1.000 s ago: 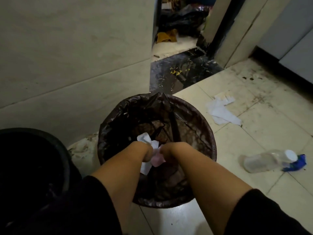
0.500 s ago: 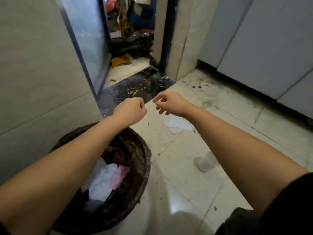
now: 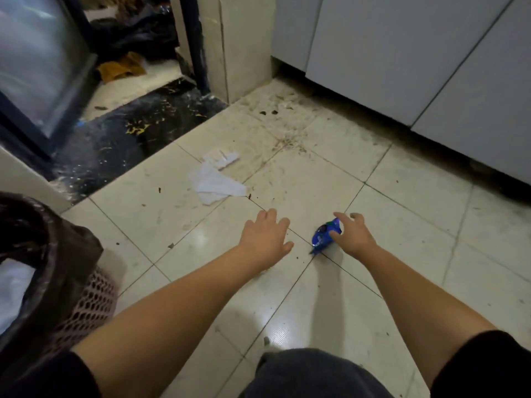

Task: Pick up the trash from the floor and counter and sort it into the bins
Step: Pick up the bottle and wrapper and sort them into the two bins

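A blue wrapper lies on the tiled floor. My right hand is on it, fingers spread, thumb and forefinger touching its right side without closing. To its left, my left hand hovers palm down just above the tile, open and holding nothing. Two white paper scraps lie farther off: a crumpled sheet and a torn strip. At the left edge stands a mesh bin lined with a black bag, white paper inside it. No bottle shows.
White cabinet doors run along the right, with dirt and crumbs on the tiles in front. A black marble threshold and a glass door are at the far left, beside a tiled pillar. My knee is at the bottom.
Both hands let the papers go into the bin, then swung right and down to the floor. My right hand has reached the blue wrapper. The view turned away from the bin.
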